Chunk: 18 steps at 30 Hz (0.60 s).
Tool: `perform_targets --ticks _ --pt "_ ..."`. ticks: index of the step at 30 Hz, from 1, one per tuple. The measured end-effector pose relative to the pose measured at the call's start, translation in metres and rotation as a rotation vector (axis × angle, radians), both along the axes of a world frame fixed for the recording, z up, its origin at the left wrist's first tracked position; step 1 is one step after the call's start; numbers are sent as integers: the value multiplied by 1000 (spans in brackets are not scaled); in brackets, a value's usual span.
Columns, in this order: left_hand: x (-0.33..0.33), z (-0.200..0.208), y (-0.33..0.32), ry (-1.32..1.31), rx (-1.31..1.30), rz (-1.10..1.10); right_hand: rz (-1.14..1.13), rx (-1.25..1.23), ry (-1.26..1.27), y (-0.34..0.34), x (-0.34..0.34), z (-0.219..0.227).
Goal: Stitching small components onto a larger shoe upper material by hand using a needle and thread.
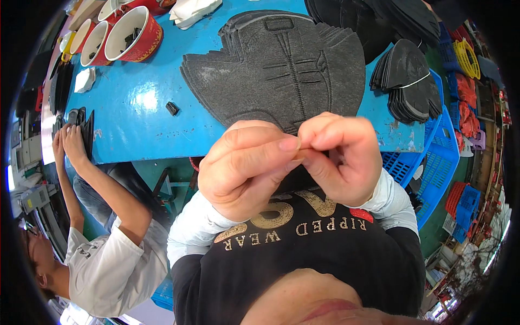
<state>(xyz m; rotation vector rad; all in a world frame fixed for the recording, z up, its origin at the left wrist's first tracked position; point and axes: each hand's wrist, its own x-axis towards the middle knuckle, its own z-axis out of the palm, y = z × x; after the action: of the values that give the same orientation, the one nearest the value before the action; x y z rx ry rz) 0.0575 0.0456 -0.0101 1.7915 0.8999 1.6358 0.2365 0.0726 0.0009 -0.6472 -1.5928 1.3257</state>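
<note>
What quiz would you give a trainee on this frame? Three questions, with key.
1. True or false: the wearer's hands are wide apart.
2. What crosses the small black stack at right? A) red tape B) pale band C) metal clip
3. In the picture, which side of the big grey stack are the red tubs on?

Key: 1. False; left hand and right hand are close together. 2. B. 3. Left.

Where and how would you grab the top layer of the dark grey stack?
I'd pinch the top layer of the dark grey stack at its pointed left corner, from the left with the left hand. Stepped layer edges show along that side, with bare blue table beside it for access; the hands partly hide the near edge.
</note>
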Motion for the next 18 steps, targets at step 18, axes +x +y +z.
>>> perform_targets --ticks 18 --pt "-4 3 4 -44 18 -31 91 41 -3 5 1 2"
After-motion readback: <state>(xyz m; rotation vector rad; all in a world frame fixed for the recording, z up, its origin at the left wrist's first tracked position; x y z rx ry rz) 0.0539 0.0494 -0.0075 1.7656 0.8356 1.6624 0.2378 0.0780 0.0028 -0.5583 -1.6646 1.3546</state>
